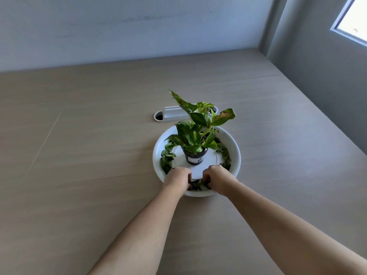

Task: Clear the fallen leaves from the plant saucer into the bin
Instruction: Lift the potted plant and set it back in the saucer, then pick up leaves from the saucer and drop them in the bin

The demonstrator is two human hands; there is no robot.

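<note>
We see pale wood bench (79, 135), white wall along its far edge | left hand (177, 178) curled into fallen leaves (197, 184) at saucer's near rim | white saucer (235, 153) mid-bench, potted plant (195, 133) at centre, cable port (172, 114) behind | right hand (216, 178) curled into same leaves | grey wall, window (355, 16) beyond right edge

Small white label (195, 160) on front of black nursery pot (195, 156), facing camera. Dark marks on it look like barcode stripes at right side and line or two of print at left; too small and blurred to read any word or number. No brand name legible on pot. White saucer (235, 153) under pot plain, no print seen. Grey cable grommet (172, 114) in desk behind plant unmarked.
</note>
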